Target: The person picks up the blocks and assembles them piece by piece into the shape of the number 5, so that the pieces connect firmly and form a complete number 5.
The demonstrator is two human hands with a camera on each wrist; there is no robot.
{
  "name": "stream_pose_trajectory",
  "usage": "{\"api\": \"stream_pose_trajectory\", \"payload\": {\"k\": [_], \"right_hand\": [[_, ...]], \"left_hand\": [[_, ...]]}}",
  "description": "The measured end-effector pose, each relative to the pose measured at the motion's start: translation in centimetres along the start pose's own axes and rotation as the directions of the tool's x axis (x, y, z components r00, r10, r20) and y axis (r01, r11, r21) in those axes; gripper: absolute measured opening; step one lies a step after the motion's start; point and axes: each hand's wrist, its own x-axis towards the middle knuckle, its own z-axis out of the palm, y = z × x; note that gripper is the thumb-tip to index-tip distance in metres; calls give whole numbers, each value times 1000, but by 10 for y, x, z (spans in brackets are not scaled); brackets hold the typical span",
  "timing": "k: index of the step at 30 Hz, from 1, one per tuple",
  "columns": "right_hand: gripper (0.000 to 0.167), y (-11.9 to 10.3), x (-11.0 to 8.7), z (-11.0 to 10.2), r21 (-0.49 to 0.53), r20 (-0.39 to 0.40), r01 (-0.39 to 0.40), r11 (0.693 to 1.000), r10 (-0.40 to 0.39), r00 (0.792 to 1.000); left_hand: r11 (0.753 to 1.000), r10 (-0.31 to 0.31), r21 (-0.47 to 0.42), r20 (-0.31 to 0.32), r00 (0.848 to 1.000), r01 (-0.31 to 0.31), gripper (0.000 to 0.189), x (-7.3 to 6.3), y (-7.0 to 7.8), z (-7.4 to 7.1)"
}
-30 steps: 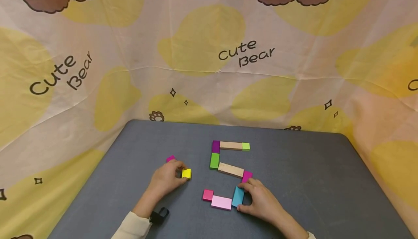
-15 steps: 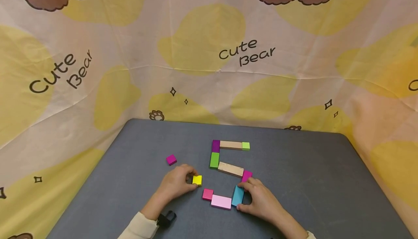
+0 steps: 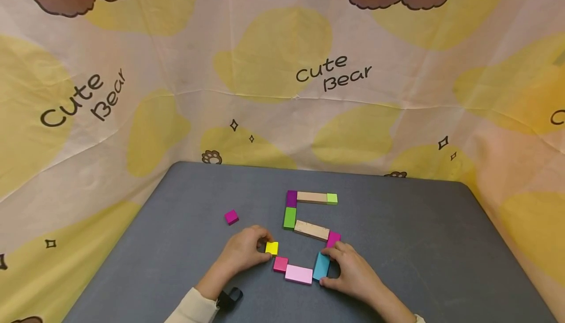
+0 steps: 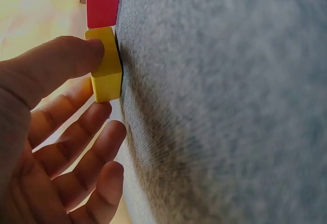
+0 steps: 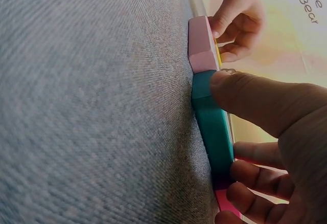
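Observation:
My left hand point(image 3: 244, 250) pinches a small yellow block point(image 3: 271, 248) between thumb and fingers, just behind and left of a red-pink block point(image 3: 280, 264). In the left wrist view the yellow block point(image 4: 106, 73) sits right at the red block point(image 4: 103, 5), low over the grey surface. My right hand point(image 3: 354, 270) grips a long blue block point(image 3: 321, 266) lying flat, thumb at its near end and fingertips at its far end. A light pink block point(image 3: 298, 274) joins the blue one's left side, and a magenta block point(image 3: 334, 239) lies at its far end.
Two bare wooden blocks point(image 3: 312, 230), a green block point(image 3: 289, 218), a purple block point(image 3: 292, 199) and a lime block point(image 3: 332, 199) continue the winding row backward. One loose magenta cube point(image 3: 231, 217) lies left on the grey table point(image 3: 410, 229). A printed cloth point(image 3: 265, 67) hangs behind.
My left hand has carried the yellow block right and toward me, up to the red-pink block, uncovering the loose magenta cube. The right hand stays on the blue block.

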Motion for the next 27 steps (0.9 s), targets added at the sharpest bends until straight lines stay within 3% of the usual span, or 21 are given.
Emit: {"api": "stream_pose_trajectory", "payload": {"k": [18,27], "right_hand": [[52,0,0,0,2,2,-1,1000,1,1000],[53,1,1,0,-3,5,3,1000,-3,1000]], "left_hand": [[1000,24,8,0,1000,-24,28,0,3,2],[1000,-18,-17,-26,999,17,26,-1,3,-5]]}}
